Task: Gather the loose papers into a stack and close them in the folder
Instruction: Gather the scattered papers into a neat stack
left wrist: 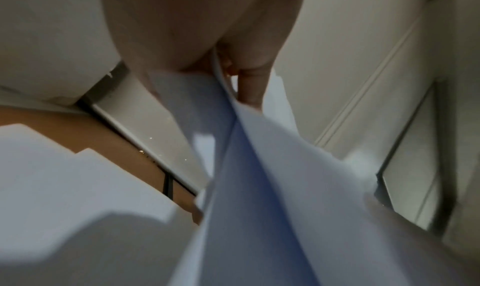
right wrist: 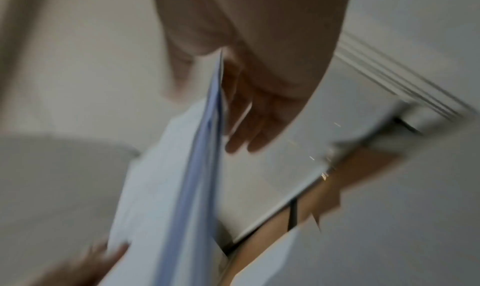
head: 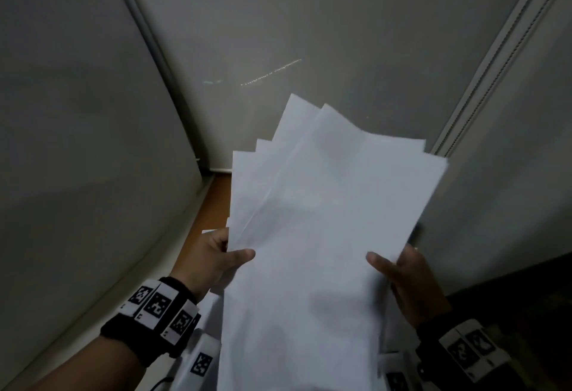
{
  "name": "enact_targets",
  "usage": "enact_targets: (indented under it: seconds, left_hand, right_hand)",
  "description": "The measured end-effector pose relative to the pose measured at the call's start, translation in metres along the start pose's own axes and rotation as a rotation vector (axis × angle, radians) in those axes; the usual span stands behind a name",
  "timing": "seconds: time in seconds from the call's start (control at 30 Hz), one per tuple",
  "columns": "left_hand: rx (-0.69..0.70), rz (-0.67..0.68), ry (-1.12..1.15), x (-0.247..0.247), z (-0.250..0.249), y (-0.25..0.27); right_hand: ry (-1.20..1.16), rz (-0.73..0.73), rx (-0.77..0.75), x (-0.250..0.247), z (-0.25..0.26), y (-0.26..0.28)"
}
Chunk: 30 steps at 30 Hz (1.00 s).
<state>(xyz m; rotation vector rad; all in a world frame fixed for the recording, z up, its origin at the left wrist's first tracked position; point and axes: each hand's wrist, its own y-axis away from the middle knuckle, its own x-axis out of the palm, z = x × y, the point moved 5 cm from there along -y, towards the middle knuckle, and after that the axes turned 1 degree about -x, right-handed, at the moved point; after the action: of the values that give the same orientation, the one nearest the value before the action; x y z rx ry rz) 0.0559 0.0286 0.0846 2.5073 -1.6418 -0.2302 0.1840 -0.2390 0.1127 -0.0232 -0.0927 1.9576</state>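
A fanned sheaf of white papers (head: 325, 211) is held up in front of me, its top corners uneven. My left hand (head: 216, 254) grips the sheaf's left edge, thumb on the front and fingers behind. My right hand (head: 405, 276) grips the right edge the same way. In the left wrist view the papers (left wrist: 259, 187) run edge-on from my left hand (left wrist: 221, 62). In the blurred right wrist view the papers (right wrist: 197, 167) hang from my right hand (right wrist: 233, 84), fingers (right wrist: 244, 134) flat behind them. No folder is clearly visible.
Grey partition walls (head: 93, 112) close in on the left, back and right. A brown desk surface (head: 213, 205) shows below the sheaf, with more white sheets (left wrist: 64, 177) lying on it. A dark area (head: 526, 291) sits at the lower right.
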Motion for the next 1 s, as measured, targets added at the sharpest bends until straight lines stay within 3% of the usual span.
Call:
enact_targets:
  seconds: [0.1, 0.23, 0.43, 0.57, 0.67, 0.73, 0.8, 0.9, 1.0]
  left_hand:
    - [0.085, 0.038, -0.139, 0.002, -0.019, -0.005]
    - [0.169, 0.013, -0.111, 0.000, -0.038, -0.013]
    - [0.012, 0.311, 0.122, 0.026, -0.007, -0.004]
    - [0.095, 0.104, 0.130, 0.033, -0.009, -0.006]
    - [0.213, -0.028, 0.086, 0.039, -0.027, -0.004]
    - [0.283, -0.040, 0.104, 0.036, -0.040, -0.003]
    - [0.327, 0.050, 0.112, 0.031, -0.048, 0.000]
    - [0.221, 0.171, -0.002, 0.027, -0.032, 0.004]
    - [0.068, 0.148, -0.068, 0.032, 0.005, 0.005]
  right_hand:
    - [0.129, -0.137, -0.123, -0.007, 0.014, -0.005]
    - [0.074, -0.237, -0.177, -0.010, 0.013, -0.001]
    - [0.129, -0.024, -0.119, 0.006, 0.001, 0.003]
    - [0.159, 0.016, -0.107, 0.020, 0.002, 0.001]
    - [0.084, -0.154, -0.148, 0.018, 0.015, -0.002]
    - [0.086, -0.196, -0.222, 0.016, 0.027, -0.002]
    - [0.072, -0.175, -0.219, 0.011, 0.032, 0.002]
    - [0.043, -0.101, -0.157, 0.007, 0.018, 0.010]
    - [0.135, -0.102, -0.049, 0.010, -0.017, 0.021]
